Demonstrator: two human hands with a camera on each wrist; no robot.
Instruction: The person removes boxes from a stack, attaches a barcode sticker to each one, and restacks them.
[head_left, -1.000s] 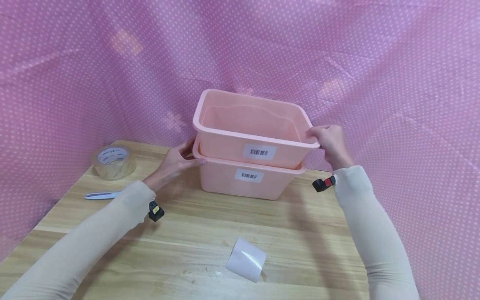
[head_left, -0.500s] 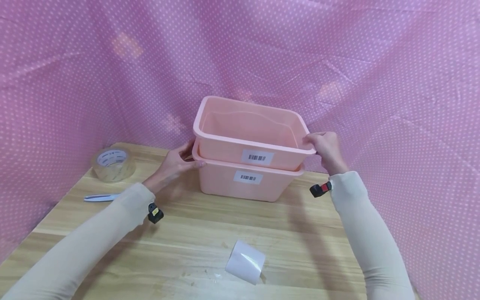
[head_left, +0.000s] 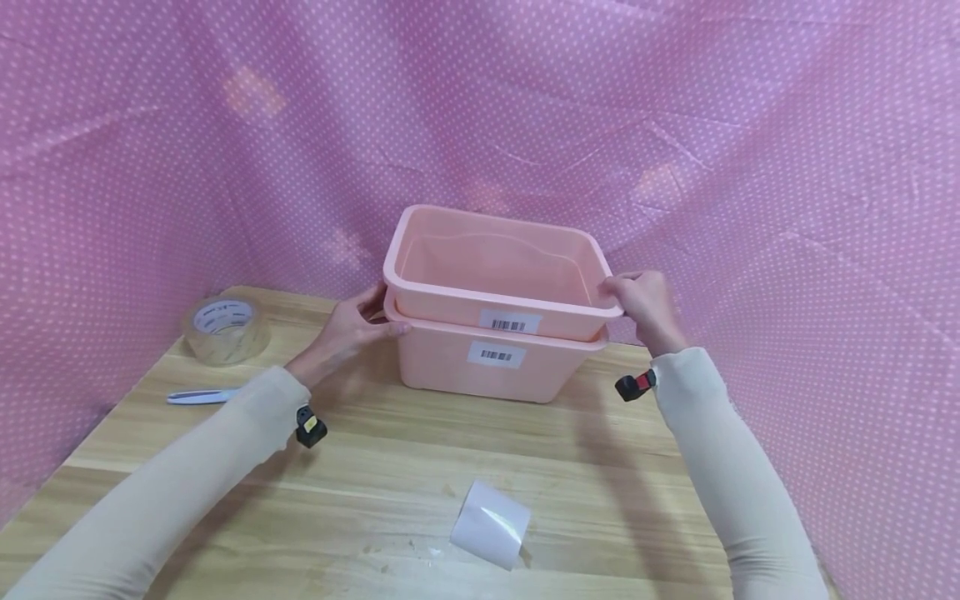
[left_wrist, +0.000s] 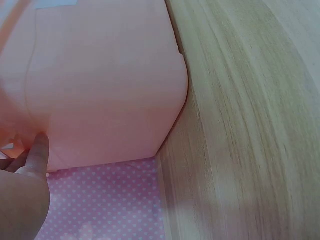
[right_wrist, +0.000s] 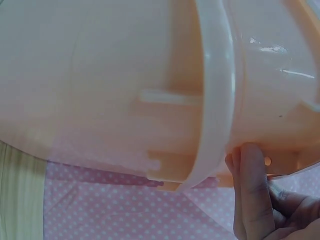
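Observation:
Two pink plastic bins are nested one in the other in the head view, each with a white barcode label on its front. The upper bin (head_left: 435, 303) sits partly inside the lower bin (head_left: 442, 362), which stands on the table. At the lower bin's left end, my left hand (head_left: 347, 332) holds the rim, thumb along the front and the other fingers behind. My right hand (head_left: 647, 307) pinches the upper bin's right rim. In the right wrist view its fingers (right_wrist: 255, 195) lie against the upper bin's wall, beyond the lower bin's rim (right_wrist: 218, 75).
A roll of clear tape (head_left: 227, 332) stands at the table's left back. Near it lies a light-blue-handled tool (head_left: 201, 397), partly hidden by the left sleeve. A shiny white cylinder (head_left: 491, 525) lies at the front middle. Pink dotted cloth (head_left: 480, 100) hangs round the table.
The upper bin has sunk deeper into the lower one, its right end coming down and slightly left with my right hand. My left hand and the lower bin have stayed in place.

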